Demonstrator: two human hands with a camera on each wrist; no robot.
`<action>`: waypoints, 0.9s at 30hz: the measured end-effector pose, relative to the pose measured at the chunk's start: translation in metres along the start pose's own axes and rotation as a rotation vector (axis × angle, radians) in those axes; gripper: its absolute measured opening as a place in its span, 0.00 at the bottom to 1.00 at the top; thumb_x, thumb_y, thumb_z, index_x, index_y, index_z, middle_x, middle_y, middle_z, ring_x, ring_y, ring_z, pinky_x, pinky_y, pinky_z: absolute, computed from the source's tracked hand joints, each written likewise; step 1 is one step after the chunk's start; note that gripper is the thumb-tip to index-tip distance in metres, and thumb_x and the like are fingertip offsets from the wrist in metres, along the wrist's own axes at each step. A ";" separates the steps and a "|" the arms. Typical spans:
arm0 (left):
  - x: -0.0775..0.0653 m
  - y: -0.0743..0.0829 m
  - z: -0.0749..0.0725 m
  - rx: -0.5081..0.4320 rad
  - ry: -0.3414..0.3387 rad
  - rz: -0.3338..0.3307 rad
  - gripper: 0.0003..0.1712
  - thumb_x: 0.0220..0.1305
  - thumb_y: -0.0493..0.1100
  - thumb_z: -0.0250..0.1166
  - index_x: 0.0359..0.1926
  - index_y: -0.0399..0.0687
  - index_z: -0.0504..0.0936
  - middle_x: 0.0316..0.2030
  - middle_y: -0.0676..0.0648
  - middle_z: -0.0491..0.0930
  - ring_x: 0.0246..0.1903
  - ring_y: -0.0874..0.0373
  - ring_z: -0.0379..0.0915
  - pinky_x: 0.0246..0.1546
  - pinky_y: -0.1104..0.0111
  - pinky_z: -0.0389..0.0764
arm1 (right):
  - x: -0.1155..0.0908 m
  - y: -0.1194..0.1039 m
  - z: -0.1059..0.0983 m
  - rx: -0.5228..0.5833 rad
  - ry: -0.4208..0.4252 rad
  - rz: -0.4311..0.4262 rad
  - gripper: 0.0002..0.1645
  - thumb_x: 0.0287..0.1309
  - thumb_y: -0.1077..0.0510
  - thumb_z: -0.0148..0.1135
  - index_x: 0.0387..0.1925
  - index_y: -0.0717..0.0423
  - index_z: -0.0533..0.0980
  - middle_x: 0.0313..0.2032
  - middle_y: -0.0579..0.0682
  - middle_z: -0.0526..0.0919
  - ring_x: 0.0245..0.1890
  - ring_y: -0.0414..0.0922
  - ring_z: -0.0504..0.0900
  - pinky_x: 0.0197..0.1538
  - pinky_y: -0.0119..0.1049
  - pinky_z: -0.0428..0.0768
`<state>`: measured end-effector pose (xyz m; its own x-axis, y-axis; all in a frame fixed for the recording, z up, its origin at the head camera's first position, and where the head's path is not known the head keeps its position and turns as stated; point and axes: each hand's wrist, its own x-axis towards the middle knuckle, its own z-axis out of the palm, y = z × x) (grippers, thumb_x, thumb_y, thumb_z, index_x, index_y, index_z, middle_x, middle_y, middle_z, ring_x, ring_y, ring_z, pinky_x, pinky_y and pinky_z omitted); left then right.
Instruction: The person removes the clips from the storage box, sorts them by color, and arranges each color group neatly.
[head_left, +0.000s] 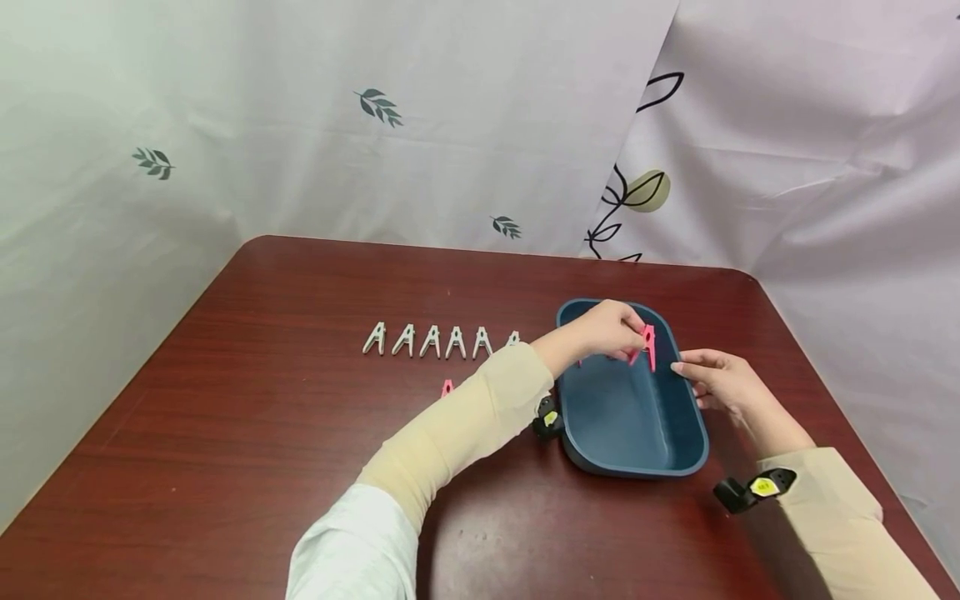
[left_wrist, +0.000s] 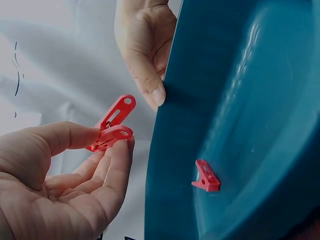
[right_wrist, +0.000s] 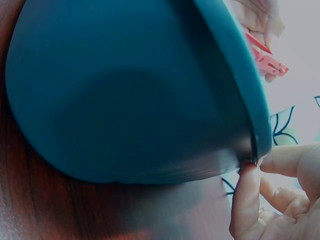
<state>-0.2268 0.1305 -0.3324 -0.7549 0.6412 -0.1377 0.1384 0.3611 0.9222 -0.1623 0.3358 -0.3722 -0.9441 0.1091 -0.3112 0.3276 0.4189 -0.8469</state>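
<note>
My left hand (head_left: 609,327) is over the far part of a dark blue plastic bin (head_left: 630,473). Between thumb and fingers it pinches a pink clothespin (left_wrist: 121,132), its legs spread apart. At the bin's right side my right hand (head_left: 722,383) grips the rim, thumb on top and fingers against the outside; the right wrist view shows these fingers (right_wrist: 246,197) at the rim. Another pink clothespin (left_wrist: 207,179) lies inside the bin, mostly hidden behind my left hand in the head view.
Several pale clothespins (head_left: 455,342) stand in a row left of the bin, the rightmost partly covered by my left sleeve (head_left: 465,425). In front of that row, a pink clothespin (head_left: 447,387) shows beside the sleeve. A patterned curtain (head_left: 450,167) hangs behind the brown table (head_left: 225,433).
</note>
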 end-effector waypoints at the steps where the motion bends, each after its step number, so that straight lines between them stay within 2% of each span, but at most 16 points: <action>1: -0.001 0.000 -0.001 -0.009 -0.002 -0.001 0.14 0.63 0.35 0.62 0.49 0.34 0.77 0.34 0.45 0.79 0.28 0.61 0.76 0.33 0.74 0.81 | 0.000 0.000 0.000 0.001 -0.001 -0.001 0.32 0.63 0.51 0.59 0.58 0.71 0.65 0.21 0.36 0.78 0.20 0.36 0.76 0.28 0.32 0.80; 6: -0.003 -0.001 -0.008 -0.048 -0.010 -0.006 0.15 0.63 0.34 0.61 0.50 0.33 0.76 0.34 0.43 0.81 0.27 0.61 0.77 0.31 0.74 0.80 | 0.000 0.000 -0.001 -0.009 0.000 -0.001 0.33 0.63 0.51 0.58 0.60 0.71 0.64 0.22 0.36 0.78 0.20 0.35 0.76 0.28 0.32 0.80; 13: -0.007 -0.003 -0.015 -0.088 -0.010 -0.010 0.16 0.63 0.34 0.61 0.51 0.32 0.75 0.42 0.39 0.82 0.31 0.59 0.79 0.34 0.71 0.82 | -0.001 0.001 -0.001 -0.004 -0.011 -0.001 0.35 0.64 0.50 0.58 0.61 0.71 0.63 0.22 0.36 0.78 0.21 0.35 0.77 0.28 0.32 0.80; 21: -0.014 -0.004 -0.019 -0.101 0.019 0.001 0.16 0.61 0.34 0.62 0.50 0.32 0.75 0.40 0.39 0.82 0.31 0.58 0.80 0.35 0.70 0.83 | -0.001 0.002 -0.002 0.020 -0.017 -0.017 0.26 0.62 0.51 0.60 0.54 0.64 0.70 0.22 0.36 0.79 0.21 0.35 0.77 0.27 0.32 0.80; 27: -0.018 -0.007 -0.025 -0.084 0.024 0.016 0.15 0.62 0.34 0.62 0.49 0.32 0.76 0.39 0.39 0.83 0.35 0.53 0.82 0.34 0.71 0.82 | -0.002 0.003 -0.003 0.027 -0.019 -0.016 0.24 0.62 0.50 0.60 0.53 0.61 0.71 0.22 0.36 0.78 0.20 0.35 0.76 0.27 0.31 0.80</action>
<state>-0.2300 0.0997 -0.3275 -0.7682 0.6298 -0.1150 0.0971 0.2921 0.9514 -0.1597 0.3395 -0.3727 -0.9484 0.0857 -0.3053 0.3136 0.3961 -0.8630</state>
